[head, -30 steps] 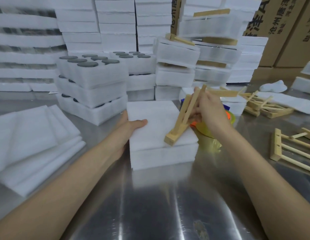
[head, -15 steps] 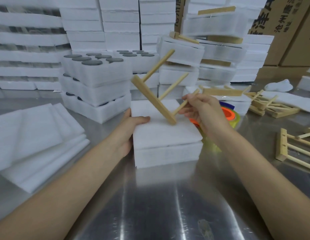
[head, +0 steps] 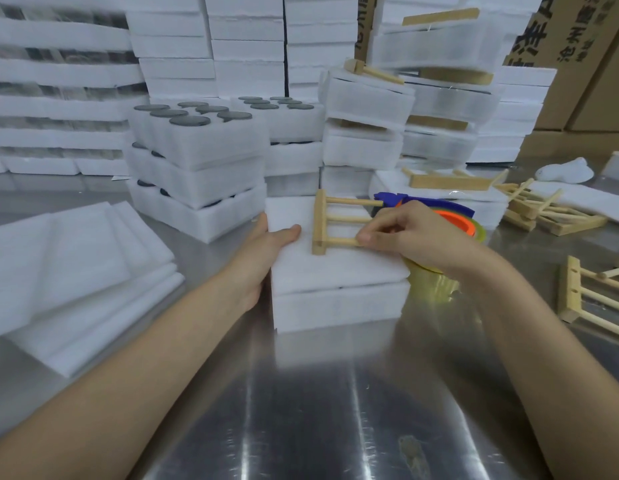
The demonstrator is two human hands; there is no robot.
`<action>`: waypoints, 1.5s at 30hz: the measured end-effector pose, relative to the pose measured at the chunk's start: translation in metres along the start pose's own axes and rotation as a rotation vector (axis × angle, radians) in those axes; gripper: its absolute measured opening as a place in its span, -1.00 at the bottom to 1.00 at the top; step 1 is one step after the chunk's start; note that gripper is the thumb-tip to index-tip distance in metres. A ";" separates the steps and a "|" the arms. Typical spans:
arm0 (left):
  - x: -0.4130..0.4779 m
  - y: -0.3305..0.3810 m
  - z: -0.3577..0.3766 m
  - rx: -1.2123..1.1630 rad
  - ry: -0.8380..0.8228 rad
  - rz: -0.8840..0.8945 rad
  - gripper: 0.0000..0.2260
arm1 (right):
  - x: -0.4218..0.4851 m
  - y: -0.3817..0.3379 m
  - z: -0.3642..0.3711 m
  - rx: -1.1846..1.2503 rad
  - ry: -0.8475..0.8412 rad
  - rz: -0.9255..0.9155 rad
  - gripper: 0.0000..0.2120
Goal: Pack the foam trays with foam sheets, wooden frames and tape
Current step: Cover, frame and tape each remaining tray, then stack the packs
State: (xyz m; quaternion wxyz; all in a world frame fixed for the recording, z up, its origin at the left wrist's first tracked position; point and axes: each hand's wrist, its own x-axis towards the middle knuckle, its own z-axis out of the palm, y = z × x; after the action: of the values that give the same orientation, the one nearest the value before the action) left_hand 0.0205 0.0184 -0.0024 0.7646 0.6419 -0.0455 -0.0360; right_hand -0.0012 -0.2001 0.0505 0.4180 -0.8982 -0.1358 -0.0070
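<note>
A white foam tray sits mid-table, covered by a foam sheet. My left hand grips the tray's left edge, thumb lying on the sheet. A small wooden frame with three dowels lies flat on the sheet. My right hand pinches the nearest dowel from the right. Behind that hand sit tape rolls in orange, blue and yellow, partly hidden.
A pile of loose foam sheets lies at left. Stacked foam trays with dark round lids stand behind. More wooden frames lie at right and another frame at the right edge. Packed stacks and cardboard boxes fill the back.
My right hand has swung the wooden frame down from an upright tilt and laid it flat on the foam sheet. The left hand has stayed on the tray's edge.
</note>
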 end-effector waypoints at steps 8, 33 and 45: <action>0.002 -0.001 -0.003 0.027 -0.093 -0.005 -0.67 | -0.002 0.002 -0.004 -0.029 -0.141 -0.100 -0.86; 0.001 -0.002 0.003 0.085 0.034 0.045 -0.74 | 0.025 0.026 0.037 0.484 0.199 0.318 -0.60; 0.004 -0.003 -0.001 0.127 0.026 0.023 -0.76 | 0.017 0.043 -0.019 -0.234 0.790 0.180 -0.70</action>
State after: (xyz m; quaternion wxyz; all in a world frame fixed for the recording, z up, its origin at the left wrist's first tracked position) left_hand 0.0248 0.0182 -0.0051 0.7233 0.6889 -0.0448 -0.0159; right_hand 0.0280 -0.2364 0.0331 0.3321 -0.8762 0.1154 -0.3297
